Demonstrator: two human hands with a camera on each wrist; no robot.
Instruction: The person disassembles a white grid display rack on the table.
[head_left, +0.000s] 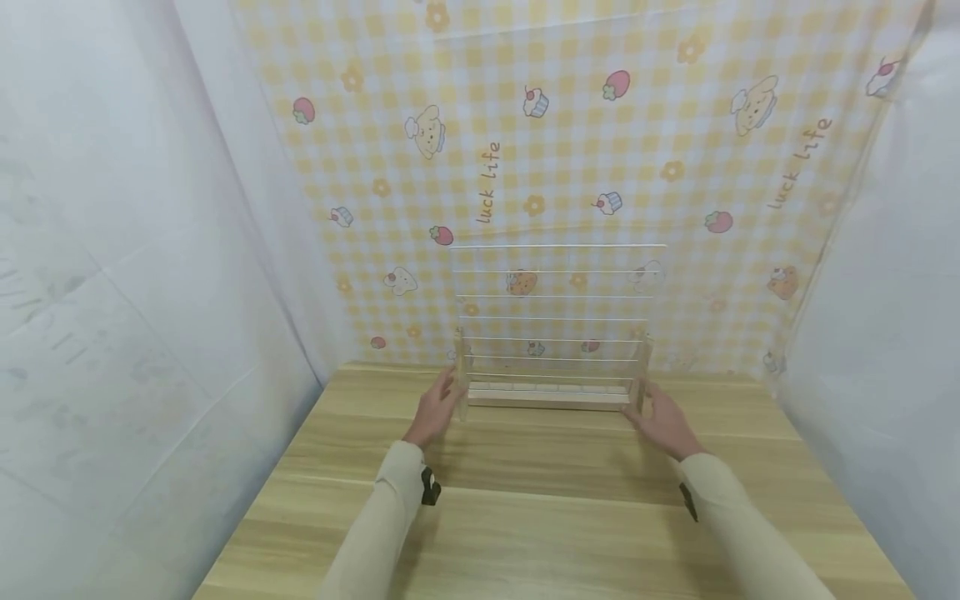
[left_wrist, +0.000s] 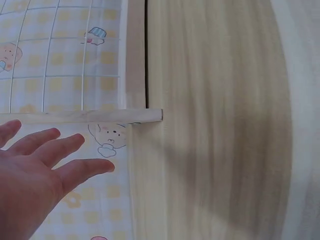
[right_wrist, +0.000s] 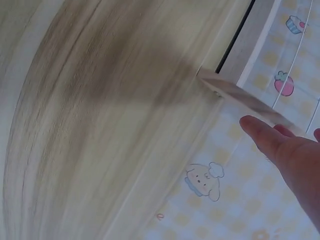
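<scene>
A rack with wooden end pieces and a white wire grid point(head_left: 555, 319) stands upright toward the back of the wooden table. A pale wooden bar point(head_left: 547, 398) runs along its base. My left hand point(head_left: 437, 408) is beside the rack's left end piece. Its fingers are spread and extended in the left wrist view, next to the wooden strip point(left_wrist: 80, 116). At the opposite end is my right hand point(head_left: 666, 423), close to the right end piece point(right_wrist: 250, 100). Its thumb looks straight; its other fingers are partly hidden, and whether it touches the wood is unclear.
The wooden table point(head_left: 540, 533) stretches forward of the rack. Behind it hangs a yellow checked cloth point(head_left: 570, 158) printed with cartoons. White sheets point(head_left: 112, 292) enclose both sides. A small black device point(head_left: 430, 486) is on the left sleeve.
</scene>
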